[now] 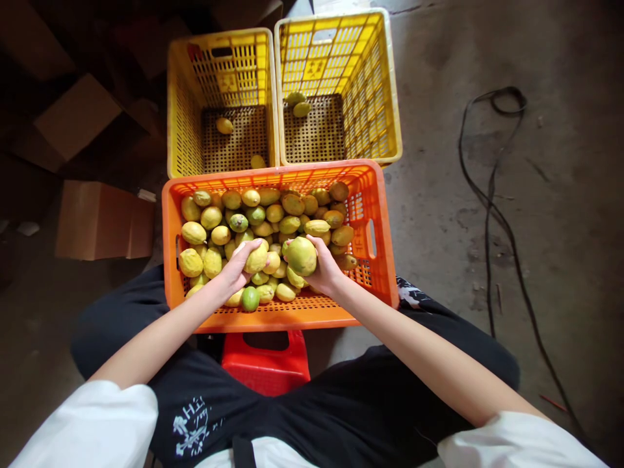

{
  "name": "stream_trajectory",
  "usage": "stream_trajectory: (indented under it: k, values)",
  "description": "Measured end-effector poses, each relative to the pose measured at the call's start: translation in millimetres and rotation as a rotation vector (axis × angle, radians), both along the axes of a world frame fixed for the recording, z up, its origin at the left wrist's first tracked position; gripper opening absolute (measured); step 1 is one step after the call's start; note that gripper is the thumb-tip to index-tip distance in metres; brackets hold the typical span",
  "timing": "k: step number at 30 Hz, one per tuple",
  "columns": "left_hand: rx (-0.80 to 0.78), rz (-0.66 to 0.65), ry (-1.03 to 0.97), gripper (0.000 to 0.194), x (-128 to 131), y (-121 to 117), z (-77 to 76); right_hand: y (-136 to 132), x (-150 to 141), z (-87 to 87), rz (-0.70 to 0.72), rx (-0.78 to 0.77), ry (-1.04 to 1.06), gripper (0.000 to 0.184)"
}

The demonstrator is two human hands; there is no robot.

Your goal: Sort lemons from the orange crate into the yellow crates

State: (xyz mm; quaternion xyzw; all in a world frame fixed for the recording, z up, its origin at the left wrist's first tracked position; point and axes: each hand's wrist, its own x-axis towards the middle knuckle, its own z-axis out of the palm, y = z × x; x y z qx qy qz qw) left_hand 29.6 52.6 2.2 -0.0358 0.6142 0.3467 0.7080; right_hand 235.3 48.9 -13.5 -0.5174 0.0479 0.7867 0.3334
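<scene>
left hand [238, 264]: fingers closed round yellow fruit [255, 259], mid-frame | right hand [327, 269]: gripping larger greenish fruit [301, 257], just right of it, some fingers hidden | both over orange crate [292, 320], centre | risk: loose grip could drop one, bruising fruit pile [289, 225] below

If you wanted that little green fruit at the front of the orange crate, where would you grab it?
Probably around its rounded sides, with thumb and fingertips coming from above. The green fruit is nearly round, shows no handle-like stem, and its top is uncovered. Yellow fruits sit close to its left and right, so a sideways approach looks tighter.
</scene>
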Motion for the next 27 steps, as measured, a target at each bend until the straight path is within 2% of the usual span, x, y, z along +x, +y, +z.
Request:
stream_trajectory:
  k: [3,14,18,22,27]
  values:
    - [-0.018,-0.004,0.043,0.015,4,1,3.2,0,1,-1.8,0.003,0.005,0.018,0.037]
    - [-0.076,-0.039,0.025,0.045,10,6,10.8,-7,1,-6.3,0.026,0.177,0.033,0.039]
    - [-0.100,-0.045,-0.010,0.049,9,6,10.9,-7,-1,-5.2,0.008,0.182,-0.001,0.038]
    - [-0.065,-0.049,-0.039,0.041,6,4,7.5,-4,-1,-3.1,0.003,0.137,0.006,0.037]
    - [0.002,-0.038,-0.047,0.017,-1,-1,-0.9,-3,3,-4.3,-0.033,0.092,0.030,0.029]
